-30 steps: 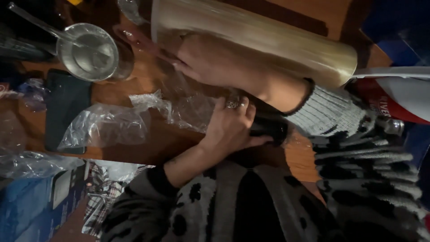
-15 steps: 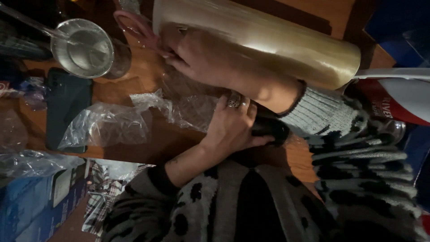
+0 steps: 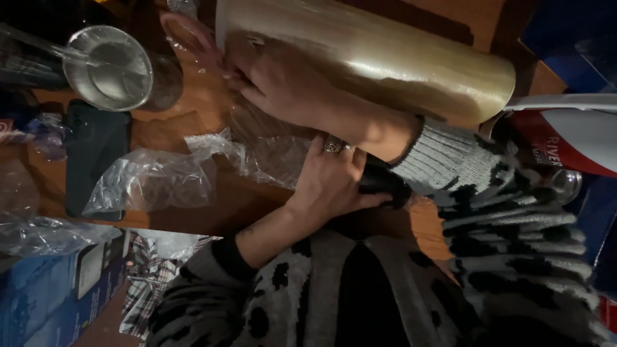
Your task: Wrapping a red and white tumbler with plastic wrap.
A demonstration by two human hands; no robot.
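A large roll of clear plastic film point(image 3: 385, 61), glossy and yellowish, lies slanted across the upper middle of the frame on the brown wooden bench point(image 3: 212, 199). One hand point(image 3: 289, 87) comes in from the right, out of a grey ribbed cuff, and rests flat against the roll's left end, fingers spread along the loose film; its grip is wide, pressing rather than clasping. Which of the person's hands this is I cannot tell for certain, but it looks like the right hand. The other hand point(image 3: 334, 180), wearing a ring, sits in the middle of the frame just below, curled tightly around a small dark object point(image 3: 385, 183) whose kind I cannot make out. Crumpled clear plastic wrap point(image 3: 154, 180) spreads over the bench to the left of centre. Further left lies a flat black phone point(image 3: 93, 154), and above it, in the upper left, stands a round metal cup point(image 3: 109, 67). A blue cardboard box point(image 3: 51, 289) fills the lower left corner.
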